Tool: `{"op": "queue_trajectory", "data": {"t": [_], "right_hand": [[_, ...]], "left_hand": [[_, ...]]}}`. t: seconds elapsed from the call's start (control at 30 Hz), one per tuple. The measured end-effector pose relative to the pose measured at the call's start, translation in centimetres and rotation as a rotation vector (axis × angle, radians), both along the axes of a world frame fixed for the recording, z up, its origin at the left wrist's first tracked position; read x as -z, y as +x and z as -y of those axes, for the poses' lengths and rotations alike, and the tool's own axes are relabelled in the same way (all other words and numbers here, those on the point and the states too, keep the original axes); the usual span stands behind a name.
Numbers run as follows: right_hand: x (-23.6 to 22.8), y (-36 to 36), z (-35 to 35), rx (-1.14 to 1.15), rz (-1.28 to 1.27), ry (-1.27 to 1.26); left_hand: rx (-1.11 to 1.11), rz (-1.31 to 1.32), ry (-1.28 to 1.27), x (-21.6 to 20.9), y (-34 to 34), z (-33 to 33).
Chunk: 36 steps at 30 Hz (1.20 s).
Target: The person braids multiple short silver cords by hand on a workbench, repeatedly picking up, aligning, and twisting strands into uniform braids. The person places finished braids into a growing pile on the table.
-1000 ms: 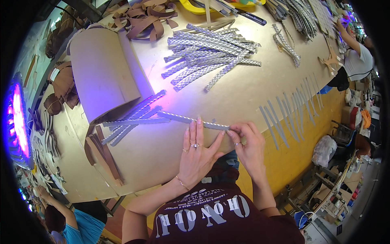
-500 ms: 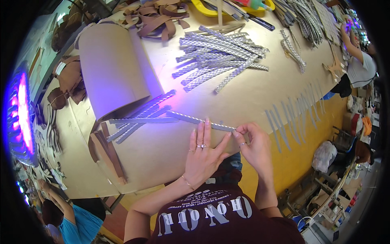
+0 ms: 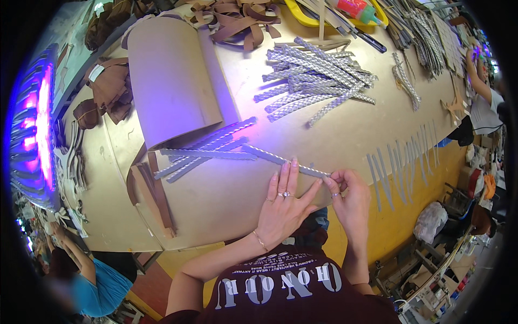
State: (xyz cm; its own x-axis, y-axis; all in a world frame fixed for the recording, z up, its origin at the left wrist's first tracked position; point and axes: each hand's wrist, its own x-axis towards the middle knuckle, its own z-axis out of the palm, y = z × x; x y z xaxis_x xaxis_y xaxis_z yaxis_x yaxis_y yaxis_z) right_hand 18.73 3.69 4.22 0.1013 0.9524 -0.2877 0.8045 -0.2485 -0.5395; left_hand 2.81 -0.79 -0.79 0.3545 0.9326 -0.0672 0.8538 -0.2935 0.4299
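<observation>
A narrow grey strip with a silvery braided edge [image 3: 268, 154] lies slantwise near the front edge of the table. My left hand [image 3: 281, 211] rests on it, fingers stretched out, the fingertips pressing its middle and the thumb near its right end. At that right end, my right hand [image 3: 349, 195] pinches the tip between thumb and forefinger. The strip's left end touches a loose pile of similar grey strips [image 3: 199, 157]. Farther back lies a heap of silver braided straps [image 3: 318, 75].
A curved brown sheet [image 3: 172, 81] stands left, with brown strips [image 3: 154, 194] before it. Several thin grey strips [image 3: 396, 164] hang over the right edge. A yellow tray [image 3: 302, 19] holds a red bottle [image 3: 357, 9] at the back. Co-workers sit at lower left and far right.
The view has shifted, so the scene sits farther right in the picture. Both hands keep nearly the same pose on the strip.
</observation>
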Motion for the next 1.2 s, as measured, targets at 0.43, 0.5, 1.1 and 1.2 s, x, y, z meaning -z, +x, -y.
{"op": "queue_trajectory", "data": {"t": [0.43, 0.5, 1.1, 1.2], "right_hand": [[-1.8, -3.8, -2.5, -0.002, -0.810, -0.258], [-0.7, -2.9, -3.3, 0.092, -0.945, -0.243], [0.9, -4.0, -2.2, -0.014, -0.580, -0.003], [0.9, -5.5, -2.3, 0.006, -0.857, 0.087]], "left_hand": [[0.010, 0.142, 0.002, -0.1, -1.4, -0.5], [0.008, 0.341, -0.036, -0.2, -2.1, -0.7], [0.057, 0.086, -0.033, -0.4, -3.8, -1.8], [0.042, 0.143, -0.045, -0.5, -3.9, -2.0]]}}
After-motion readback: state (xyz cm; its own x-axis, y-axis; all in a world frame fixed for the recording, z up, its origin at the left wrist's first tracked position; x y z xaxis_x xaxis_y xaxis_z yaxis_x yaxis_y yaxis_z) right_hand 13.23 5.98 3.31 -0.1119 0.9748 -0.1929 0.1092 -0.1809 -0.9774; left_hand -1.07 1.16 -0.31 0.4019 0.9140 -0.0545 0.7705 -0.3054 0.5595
